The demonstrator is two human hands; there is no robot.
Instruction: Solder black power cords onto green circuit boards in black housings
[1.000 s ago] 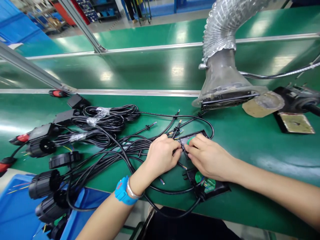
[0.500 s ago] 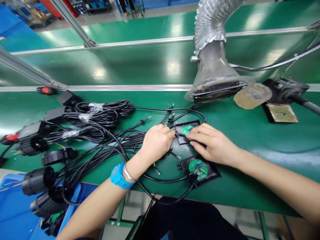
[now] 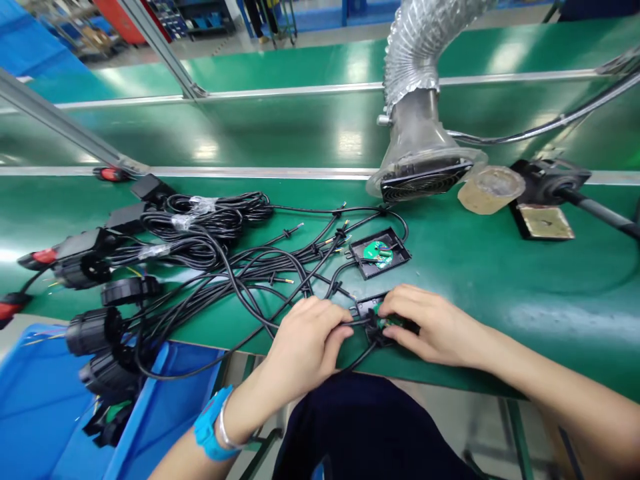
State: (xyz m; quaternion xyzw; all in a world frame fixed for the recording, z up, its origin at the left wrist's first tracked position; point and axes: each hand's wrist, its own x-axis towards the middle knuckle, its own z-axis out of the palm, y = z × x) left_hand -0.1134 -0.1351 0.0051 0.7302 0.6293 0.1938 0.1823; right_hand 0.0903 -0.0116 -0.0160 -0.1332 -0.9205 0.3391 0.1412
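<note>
My left hand (image 3: 311, 337) pinches a black cable (image 3: 359, 323) between thumb and fingers, where it runs into the nearer black housing (image 3: 367, 304). Over that housing's right side is my right hand (image 3: 430, 323), thumb and fingers closed about it and covering most of it. A bit of green circuit board shows beneath those fingertips. Just behind lies a second open black housing (image 3: 403, 256), apart from both hands. It holds a round green circuit board (image 3: 373, 252) and has a cable at its left side.
Coiled black cables (image 3: 190, 237) and loose cable ends lie to the left. Several round black housings (image 3: 95, 331) sit by a blue bin (image 3: 165, 367). A fume hood (image 3: 423, 157) hangs behind, beside a yellowish cup (image 3: 490, 193) and a soldering sponge (image 3: 545, 222).
Both hands have moved from the farther housing to the nearer one. The farther housing lies released, and my left hand now grips a cable at the nearer one.
</note>
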